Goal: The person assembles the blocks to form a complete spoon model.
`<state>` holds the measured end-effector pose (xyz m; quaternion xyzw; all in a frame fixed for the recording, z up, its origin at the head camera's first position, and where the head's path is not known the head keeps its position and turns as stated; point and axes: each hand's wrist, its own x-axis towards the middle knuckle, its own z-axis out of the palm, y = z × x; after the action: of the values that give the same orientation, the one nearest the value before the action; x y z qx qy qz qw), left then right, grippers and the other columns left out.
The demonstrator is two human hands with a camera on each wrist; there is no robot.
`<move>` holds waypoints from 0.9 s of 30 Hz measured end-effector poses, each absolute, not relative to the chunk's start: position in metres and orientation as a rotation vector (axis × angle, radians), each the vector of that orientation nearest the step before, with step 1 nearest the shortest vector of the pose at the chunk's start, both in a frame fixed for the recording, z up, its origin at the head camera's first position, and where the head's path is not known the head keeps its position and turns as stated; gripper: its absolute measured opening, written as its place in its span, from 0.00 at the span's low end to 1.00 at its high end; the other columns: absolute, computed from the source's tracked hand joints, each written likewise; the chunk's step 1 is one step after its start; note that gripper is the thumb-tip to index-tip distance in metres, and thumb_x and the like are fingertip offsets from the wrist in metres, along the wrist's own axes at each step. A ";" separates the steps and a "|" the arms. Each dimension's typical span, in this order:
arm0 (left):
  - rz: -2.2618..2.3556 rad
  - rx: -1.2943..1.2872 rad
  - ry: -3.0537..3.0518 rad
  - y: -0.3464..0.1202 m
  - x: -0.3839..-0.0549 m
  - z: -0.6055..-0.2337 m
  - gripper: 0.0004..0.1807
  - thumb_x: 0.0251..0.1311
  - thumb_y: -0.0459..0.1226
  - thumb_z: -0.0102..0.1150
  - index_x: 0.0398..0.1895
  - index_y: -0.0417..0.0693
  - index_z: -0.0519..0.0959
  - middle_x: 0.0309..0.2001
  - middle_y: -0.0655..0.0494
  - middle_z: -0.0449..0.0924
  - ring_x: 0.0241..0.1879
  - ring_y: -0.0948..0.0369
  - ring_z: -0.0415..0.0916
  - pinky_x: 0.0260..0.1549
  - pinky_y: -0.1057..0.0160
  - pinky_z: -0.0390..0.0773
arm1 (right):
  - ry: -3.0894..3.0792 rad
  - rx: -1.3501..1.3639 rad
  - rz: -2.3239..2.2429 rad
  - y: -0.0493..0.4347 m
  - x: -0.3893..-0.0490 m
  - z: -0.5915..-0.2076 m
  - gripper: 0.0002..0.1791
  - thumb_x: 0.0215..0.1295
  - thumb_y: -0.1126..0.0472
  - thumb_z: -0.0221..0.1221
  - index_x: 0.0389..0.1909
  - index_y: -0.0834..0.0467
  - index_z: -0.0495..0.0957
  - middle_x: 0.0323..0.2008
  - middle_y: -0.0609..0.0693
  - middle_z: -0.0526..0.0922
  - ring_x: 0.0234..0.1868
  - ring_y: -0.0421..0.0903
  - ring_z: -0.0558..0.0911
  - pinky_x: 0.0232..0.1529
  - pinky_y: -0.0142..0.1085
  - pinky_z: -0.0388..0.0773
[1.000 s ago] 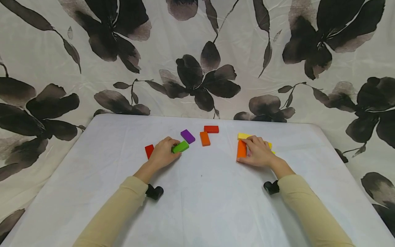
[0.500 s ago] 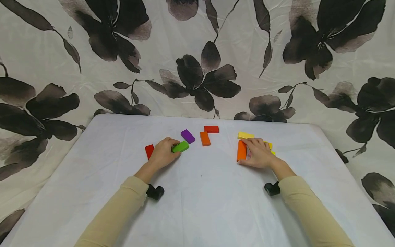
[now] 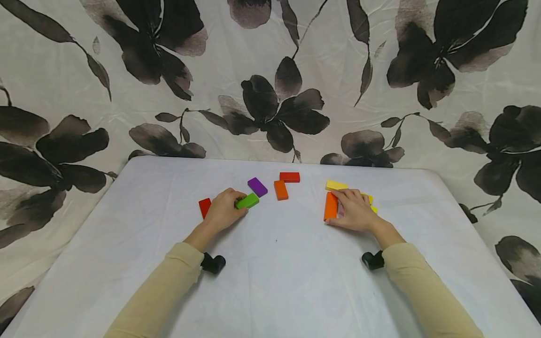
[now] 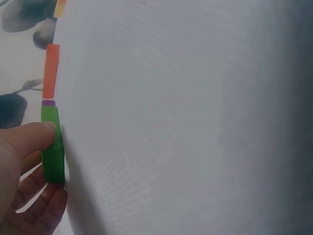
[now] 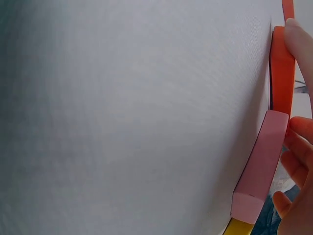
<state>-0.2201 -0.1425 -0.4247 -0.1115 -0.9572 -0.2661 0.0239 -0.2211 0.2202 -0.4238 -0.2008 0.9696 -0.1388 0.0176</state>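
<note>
My left hand [image 3: 224, 210] pinches a green block [image 3: 247, 201] between thumb and fingers, low over the white table; in the left wrist view the thumb lies across the green block's [image 4: 53, 147] side. A purple block [image 3: 257, 186] lies just beyond it. On the right, my right hand [image 3: 357, 210] grips an orange block [image 3: 331, 206] by its two ends, thumb at the near one. Under that palm sits a pink block [image 5: 261, 166], mostly hidden from above but plain in the right wrist view, adjoining the orange one. Yellow blocks [image 3: 336, 185] show beyond and beside the fingers.
A red block [image 3: 204, 206] lies left of the left hand, partly covered by it. Between the hands, farther back, are a second orange block [image 3: 281, 190] and another red block [image 3: 289, 177]. Behind the table's far edge hangs a flower-patterned cloth [image 3: 270, 117].
The right thumb has slipped slightly toward me, to the orange block's near end, and the far yellow block has turned a little. My left hand and the green block stay put.
</note>
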 end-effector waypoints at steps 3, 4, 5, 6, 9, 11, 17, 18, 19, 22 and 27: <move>-0.825 -0.343 -2.964 -0.142 -0.220 -0.425 0.21 0.50 0.37 0.65 0.49 0.41 0.79 0.42 0.46 0.77 0.37 0.55 0.74 0.39 0.57 0.77 | 3.024 -0.630 -0.430 0.219 -0.220 -0.423 0.49 0.46 0.35 0.63 0.65 0.59 0.62 0.60 0.59 0.66 0.61 0.59 0.60 0.56 0.56 0.54; -0.825 -0.344 -2.963 -0.142 -0.220 -0.425 0.21 0.50 0.37 0.65 0.49 0.41 0.79 0.42 0.46 0.77 0.37 0.55 0.74 0.39 0.57 0.77 | 3.027 -0.632 -0.429 0.219 -0.220 -0.422 0.49 0.46 0.35 0.63 0.65 0.59 0.62 0.60 0.59 0.66 0.61 0.59 0.60 0.56 0.56 0.54; -0.828 -0.345 -2.963 -0.142 -0.220 -0.425 0.21 0.50 0.37 0.65 0.49 0.41 0.79 0.42 0.46 0.77 0.37 0.55 0.74 0.39 0.57 0.77 | 3.030 -0.638 -0.430 0.218 -0.219 -0.422 0.49 0.46 0.35 0.63 0.65 0.59 0.62 0.60 0.60 0.66 0.61 0.59 0.60 0.56 0.56 0.55; -0.830 -0.346 -2.961 -0.142 -0.220 -0.425 0.21 0.50 0.37 0.65 0.49 0.41 0.79 0.42 0.46 0.77 0.37 0.55 0.74 0.39 0.57 0.77 | 3.032 -0.639 -0.432 0.218 -0.219 -0.421 0.49 0.46 0.35 0.63 0.65 0.59 0.62 0.60 0.59 0.66 0.60 0.59 0.60 0.56 0.55 0.55; -0.836 -0.352 -2.960 -0.143 -0.220 -0.424 0.21 0.50 0.37 0.65 0.49 0.41 0.79 0.42 0.46 0.77 0.37 0.55 0.74 0.38 0.57 0.77 | 3.035 -0.653 -0.447 0.215 -0.217 -0.419 0.49 0.46 0.36 0.63 0.65 0.58 0.62 0.60 0.59 0.66 0.60 0.58 0.61 0.55 0.54 0.56; -0.841 -0.354 -2.959 -0.143 -0.220 -0.424 0.21 0.50 0.37 0.65 0.49 0.41 0.79 0.42 0.46 0.77 0.37 0.55 0.75 0.38 0.57 0.77 | 3.036 -0.663 -0.454 0.213 -0.216 -0.418 0.48 0.45 0.36 0.64 0.65 0.58 0.62 0.61 0.58 0.66 0.60 0.57 0.61 0.56 0.54 0.57; -0.848 -0.341 -2.977 -0.142 -0.220 -0.423 0.21 0.50 0.37 0.66 0.49 0.41 0.78 0.41 0.46 0.77 0.37 0.55 0.74 0.39 0.57 0.77 | 3.015 -0.689 -0.478 0.206 -0.209 -0.414 0.48 0.46 0.36 0.63 0.64 0.59 0.63 0.61 0.58 0.65 0.61 0.58 0.61 0.60 0.58 0.54; -0.846 -0.337 -2.981 -0.142 -0.220 -0.423 0.21 0.50 0.37 0.66 0.50 0.41 0.78 0.41 0.47 0.77 0.37 0.55 0.74 0.39 0.57 0.77 | 3.009 -0.696 -0.483 0.204 -0.207 -0.413 0.48 0.46 0.36 0.63 0.64 0.60 0.63 0.61 0.59 0.65 0.61 0.58 0.61 0.60 0.58 0.55; -0.846 -0.332 -2.985 -0.142 -0.220 -0.423 0.21 0.50 0.37 0.66 0.50 0.41 0.78 0.41 0.47 0.77 0.37 0.55 0.74 0.39 0.57 0.77 | 3.005 -0.704 -0.484 0.203 -0.206 -0.412 0.48 0.46 0.36 0.63 0.64 0.60 0.63 0.61 0.58 0.65 0.61 0.57 0.61 0.60 0.59 0.55; -0.844 -0.324 -2.995 -0.142 -0.220 -0.423 0.21 0.51 0.38 0.65 0.50 0.42 0.78 0.41 0.47 0.77 0.37 0.55 0.73 0.40 0.57 0.77 | 3.002 -0.734 -0.493 0.198 -0.201 -0.411 0.48 0.46 0.36 0.64 0.64 0.59 0.64 0.61 0.57 0.66 0.62 0.56 0.61 0.58 0.57 0.58; -0.847 -0.322 -2.998 -0.141 -0.220 -0.423 0.21 0.51 0.38 0.65 0.50 0.42 0.78 0.41 0.46 0.77 0.37 0.55 0.73 0.39 0.57 0.77 | 3.015 -0.791 -0.502 0.190 -0.195 -0.410 0.47 0.46 0.36 0.64 0.63 0.58 0.65 0.59 0.55 0.68 0.60 0.54 0.63 0.55 0.55 0.63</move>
<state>-0.2202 -0.1415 -0.4235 -0.1027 -0.9573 -0.2703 0.0050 -0.1945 0.1901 -0.4096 -0.2507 0.9549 -0.1589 -0.0079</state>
